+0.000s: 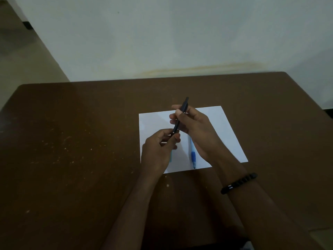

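Note:
A dark pen (182, 112) is held up at a slant above a white sheet of paper (225, 130). My right hand (194, 129) grips its upper barrel between thumb and fingers. My left hand (160, 148) pinches the pen's lower end with its fingertips. A blue pen (193, 156) lies on the paper under my right hand, its tip toward the near edge. A sliver of a teal object (170, 156) shows beneath my left hand, mostly hidden.
The paper lies on a brown table (72, 141) with pale specks on its left half. A pale wall (180, 33) stands right behind the table's far edge. A black bead bracelet (238, 183) is on my right wrist.

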